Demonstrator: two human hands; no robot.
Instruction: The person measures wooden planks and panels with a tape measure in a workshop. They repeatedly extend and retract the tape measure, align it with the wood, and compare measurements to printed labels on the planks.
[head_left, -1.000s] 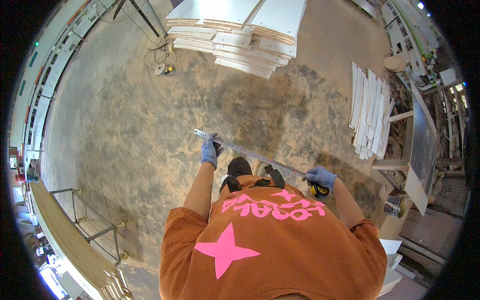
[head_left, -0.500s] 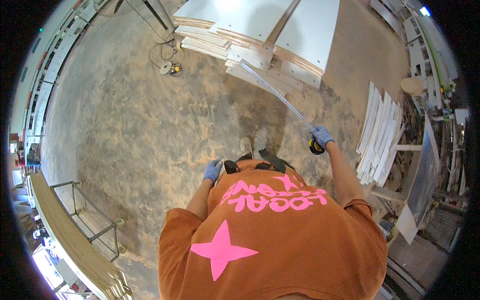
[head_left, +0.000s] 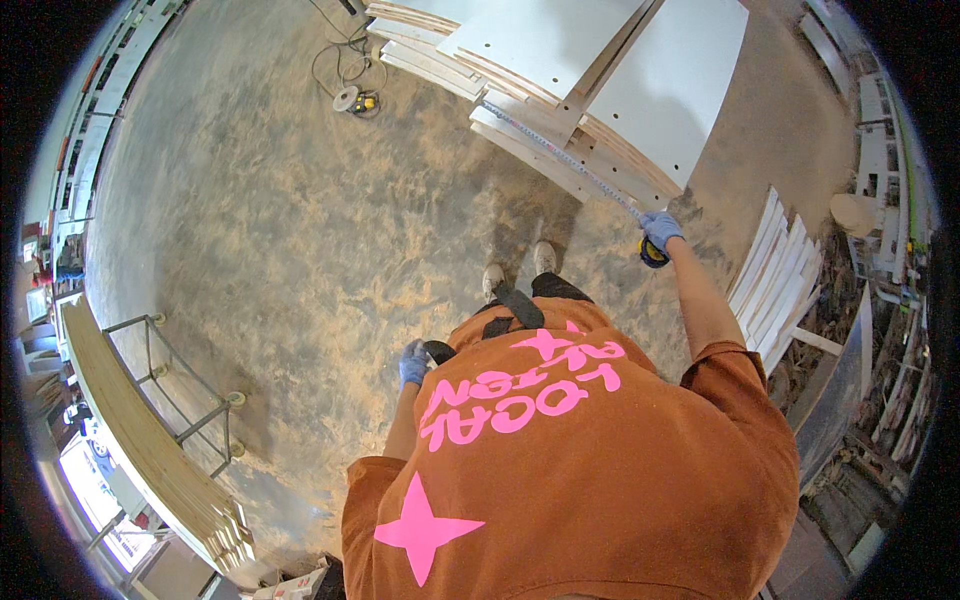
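My right hand, in a blue glove, is closed round a black and yellow tape measure. Its white blade runs out up and to the left, along the near side of a stack of white panels. The blade's far end lies near the left corner of a lower board there. Also gloved in blue, my left hand hangs low by my waist, beside a dark strap end. Its fingers are too small and partly turned away to show whether they hold anything.
A corded yellow and black power tool with a round disc lies on the dusty floor. Long white strips lean in a pile at the right. At the left, a wheeled metal frame stands beside stacked tan boards.
I have moved closer to the panel stack, and my right hand has gone forward with the tape measure. The blade now lies along the stack's near side. My left hand stays near my waist.
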